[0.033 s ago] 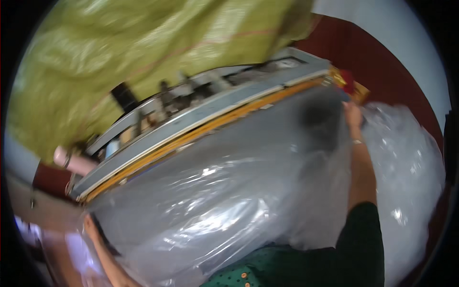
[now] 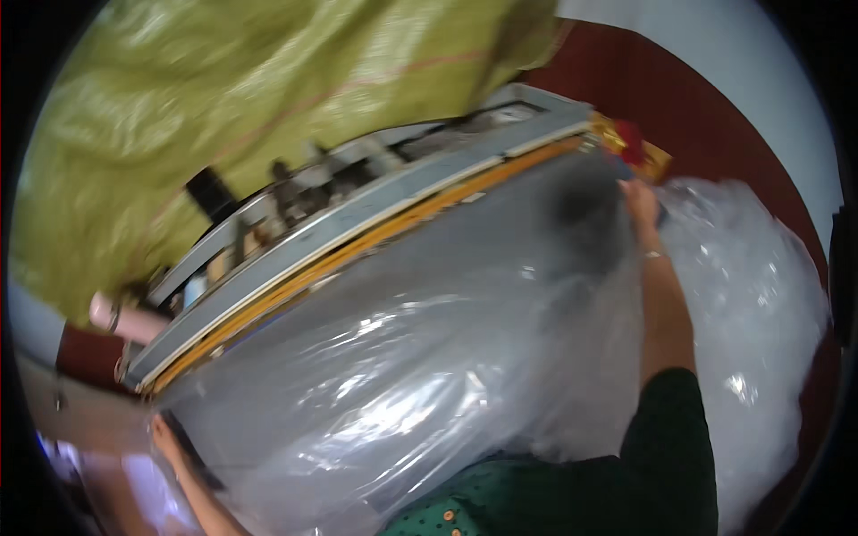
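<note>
Plastic bag (image 2: 420, 357), large and clear, lying spread across the middle of the view, its upper edge running along the long grey bar of a sealing machine (image 2: 357, 228) with an orange strip under it. Stretching from the lower left corner up to the far right end of the bar, crinkling and catching white glare in several places. Bulging further to the right in a second shiny mass of film beyond the forearm.

Right hand (image 2: 640, 204) reaching up along the right side, dark green sleeve pushed to mid forearm, thin bangle sitting at the wrist. Gripping the bag's upper right corner just beside the end of the bar; fingers curling over the film, though exact pinch too blurred to tell. Dark smudge showing through the plastic just left of that hand.

Left hand (image 2: 165, 436) holding the lower left corner of the bag, near the other end of the bar; fingers partly hidden behind the film, so whether spread or pinched cannot be told.

Draping over the machine from above, a big yellow-green woven sack (image 2: 232, 107). Sitting at the far right end of the bar, a small red and gold object (image 2: 633, 143). Showing behind, a dark red floor (image 2: 706, 116).
</note>
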`<state>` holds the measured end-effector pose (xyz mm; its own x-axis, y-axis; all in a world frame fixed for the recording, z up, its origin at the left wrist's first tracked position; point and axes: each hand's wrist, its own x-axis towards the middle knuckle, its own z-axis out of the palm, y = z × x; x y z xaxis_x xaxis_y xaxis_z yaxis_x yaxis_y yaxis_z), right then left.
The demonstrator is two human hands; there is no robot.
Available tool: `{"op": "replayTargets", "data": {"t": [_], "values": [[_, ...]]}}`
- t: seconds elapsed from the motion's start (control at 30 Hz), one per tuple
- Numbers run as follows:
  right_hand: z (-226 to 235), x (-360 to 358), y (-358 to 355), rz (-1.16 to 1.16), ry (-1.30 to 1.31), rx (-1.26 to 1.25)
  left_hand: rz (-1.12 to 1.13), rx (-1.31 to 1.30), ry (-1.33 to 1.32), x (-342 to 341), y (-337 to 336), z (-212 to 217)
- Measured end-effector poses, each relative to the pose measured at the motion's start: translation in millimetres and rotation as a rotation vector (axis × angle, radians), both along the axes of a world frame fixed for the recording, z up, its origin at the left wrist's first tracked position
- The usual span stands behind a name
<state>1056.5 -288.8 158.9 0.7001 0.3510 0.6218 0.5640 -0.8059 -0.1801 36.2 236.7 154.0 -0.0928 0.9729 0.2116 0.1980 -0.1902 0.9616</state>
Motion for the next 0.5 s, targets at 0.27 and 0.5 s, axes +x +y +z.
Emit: {"op": "replayTargets", "data": {"t": [0.27,0.5], "values": [[4.0,1.8,-41.4,-0.003,0.033,0.090,-0.943,-0.135,0.183,393.7,-250.0,140.4],[21.9,-21.0,-24.1,-0.149,0.100,0.048,-1.649,-0.406,0.176,514.1,-438.5,68.3]]}}
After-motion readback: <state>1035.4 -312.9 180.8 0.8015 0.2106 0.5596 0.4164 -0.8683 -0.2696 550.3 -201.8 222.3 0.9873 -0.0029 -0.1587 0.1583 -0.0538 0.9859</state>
